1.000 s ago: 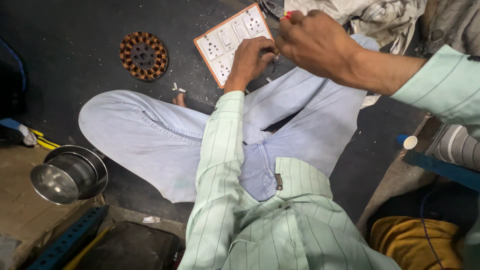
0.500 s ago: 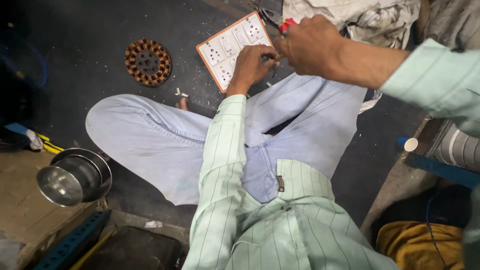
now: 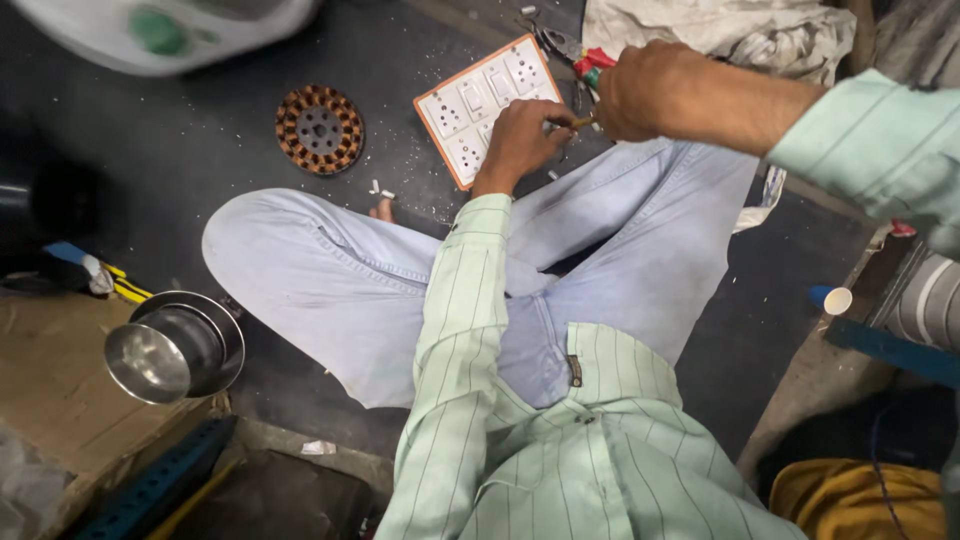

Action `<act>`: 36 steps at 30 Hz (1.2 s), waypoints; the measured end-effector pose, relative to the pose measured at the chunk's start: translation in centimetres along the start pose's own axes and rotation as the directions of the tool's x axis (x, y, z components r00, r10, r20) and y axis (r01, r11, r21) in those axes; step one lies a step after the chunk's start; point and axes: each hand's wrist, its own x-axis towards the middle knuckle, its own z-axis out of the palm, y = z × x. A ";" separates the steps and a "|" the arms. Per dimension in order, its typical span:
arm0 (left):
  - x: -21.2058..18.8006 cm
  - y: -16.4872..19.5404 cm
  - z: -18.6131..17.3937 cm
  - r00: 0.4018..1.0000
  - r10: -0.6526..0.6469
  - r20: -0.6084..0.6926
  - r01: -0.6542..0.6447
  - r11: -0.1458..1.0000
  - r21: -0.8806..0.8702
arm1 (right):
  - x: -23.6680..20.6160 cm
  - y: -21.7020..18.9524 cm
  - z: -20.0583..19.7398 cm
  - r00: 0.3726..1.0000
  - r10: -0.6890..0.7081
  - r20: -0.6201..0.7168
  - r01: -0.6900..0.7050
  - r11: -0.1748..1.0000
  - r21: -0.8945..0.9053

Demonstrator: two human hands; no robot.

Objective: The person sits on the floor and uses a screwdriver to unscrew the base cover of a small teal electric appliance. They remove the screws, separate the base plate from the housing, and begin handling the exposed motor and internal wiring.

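Now the right hand (image 3: pixel 655 92) is closed around a tool with red and green handles (image 3: pixel 598 62), likely pliers, though the fist hides most of it. The left hand (image 3: pixel 520 138) pinches a thin brownish piece (image 3: pixel 578 123), a wire or small rod, whose tip meets the right fist; what the tool bites on is not visible. Both hands work just at the 4 o'clock corner of the switchboard (image 3: pixel 487 100), a white socket plate in an orange frame lying on the dark floor (image 3: pixel 200 150). Compared with a second ago, the hands have drawn closer together and sit lower against the board's edge, and the camera has leaned in, so the board and the copper-wound stator (image 3: pixel 319 128) at its 9 o'clock appear larger; the board itself seems not to have shifted. By my reading, the work has moved from reaching to fine handling of that thin piece. A second pair of pliers (image 3: pixel 556 42) lies at the board's 1 o'clock, partly behind the right hand. A crumpled cloth (image 3: pixel 740 35) sits at 2 o'clock. At the top left a white casing with a green knob (image 3: pixel 160 28) is blurred and cut off. A steel pot (image 3: pixel 175 348) stands at the 8 o'clock side, and white scraps (image 3: pixel 380 188) lie near a bare toe.
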 end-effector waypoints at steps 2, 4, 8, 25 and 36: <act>0.0 -0.1 0.1 1.000 0.002 -0.019 -0.003 1.000 -0.005 | -1.2 0.2 0.1 0.994 -0.079 -0.069 0.076 0.996 -0.046; 0.2 -0.2 0.2 0.998 0.040 -0.055 -0.039 0.999 0.009 | -2.5 0.1 0.3 0.961 -0.221 -0.168 0.199 0.971 -0.136; 0.4 -0.3 0.2 1.000 -0.013 -0.001 0.013 0.996 0.087 | -3.7 -0.5 0.7 0.787 -0.489 -0.376 0.263 0.817 -0.513; 0.4 0.7 -0.2 1.000 -0.021 0.000 0.021 1.000 -0.003 | -3.2 -0.4 1.0 0.845 -0.371 -0.386 0.203 0.889 -0.409; 0.3 0.4 -0.4 1.000 0.009 -0.003 -0.009 1.000 -0.026 | 1.4 -2.1 -0.3 0.991 -0.062 -0.116 0.043 0.986 -0.163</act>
